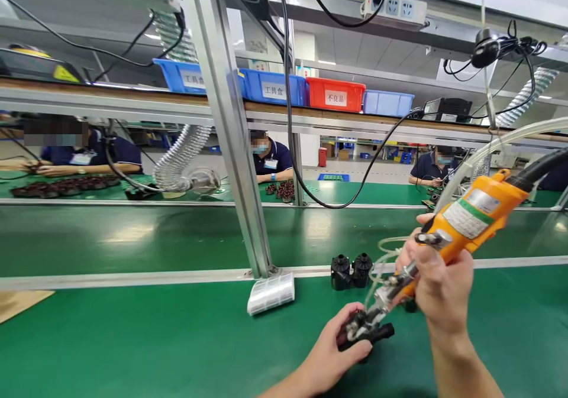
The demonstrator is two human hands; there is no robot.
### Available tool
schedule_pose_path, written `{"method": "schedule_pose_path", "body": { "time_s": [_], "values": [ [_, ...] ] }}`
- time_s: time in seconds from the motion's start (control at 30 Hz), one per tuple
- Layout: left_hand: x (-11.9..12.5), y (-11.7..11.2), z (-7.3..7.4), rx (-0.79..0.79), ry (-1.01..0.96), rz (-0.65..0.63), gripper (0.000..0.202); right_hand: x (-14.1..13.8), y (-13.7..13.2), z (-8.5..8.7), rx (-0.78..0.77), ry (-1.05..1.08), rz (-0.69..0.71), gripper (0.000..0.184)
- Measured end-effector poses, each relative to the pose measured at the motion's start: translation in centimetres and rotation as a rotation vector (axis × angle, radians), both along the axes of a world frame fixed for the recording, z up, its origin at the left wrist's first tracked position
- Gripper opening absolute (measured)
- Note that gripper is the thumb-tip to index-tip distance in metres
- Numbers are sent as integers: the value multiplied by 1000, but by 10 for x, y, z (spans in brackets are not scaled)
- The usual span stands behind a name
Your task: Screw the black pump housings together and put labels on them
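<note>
Head view shows a green worktable (133, 339) spreading across the foreground, with a slanted aluminium post (231, 149) rising from its far rail. Over the table's right side an orange electric screwdriver (470, 220) tilts down to the left, the right hand (439, 280) wrapped tight around its lower barrel. The left hand (337, 345) curls closed around a black plastic part (377, 333) low over the table, the driver's tip touching its top. Two more black parts (350, 271) stand near, just behind, by the rail.

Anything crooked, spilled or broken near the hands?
Nothing stands out. The left hand grips a black part, the right hand holds the orange driver against it; two spare parts stand upright behind.
</note>
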State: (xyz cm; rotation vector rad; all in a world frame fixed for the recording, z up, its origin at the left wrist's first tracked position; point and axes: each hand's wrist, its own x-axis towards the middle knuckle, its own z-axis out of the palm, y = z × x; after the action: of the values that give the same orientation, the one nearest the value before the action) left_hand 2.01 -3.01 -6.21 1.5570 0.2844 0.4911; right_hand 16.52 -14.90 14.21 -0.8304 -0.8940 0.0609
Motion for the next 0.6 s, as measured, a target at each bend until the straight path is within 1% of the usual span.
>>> {"method": "schedule_pose_path", "body": {
  "time_s": [0.07,0.17,0.3,0.37,0.43,0.53,0.6],
  "values": [
    [0,0,0,3,11,-2,79,-13,16,2,11,1,2,53],
    [-1,-1,5,37,13,9,74,-25,26,7,-9,-26,17,50],
    [-3,-3,20,142,-2,4,69,-30,26,9,-41,-84,22,50],
    [-3,-4,28,192,-16,7,69,-31,25,8,-32,-88,27,48],
    [-4,-5,33,209,-38,5,70,-31,23,7,-25,-73,37,47],
    [-4,-5,35,206,-55,2,72,-30,22,7,-28,-42,59,46],
    [-4,-5,33,209,-28,15,69,-29,23,9,-22,-40,64,44]
  ]
}}
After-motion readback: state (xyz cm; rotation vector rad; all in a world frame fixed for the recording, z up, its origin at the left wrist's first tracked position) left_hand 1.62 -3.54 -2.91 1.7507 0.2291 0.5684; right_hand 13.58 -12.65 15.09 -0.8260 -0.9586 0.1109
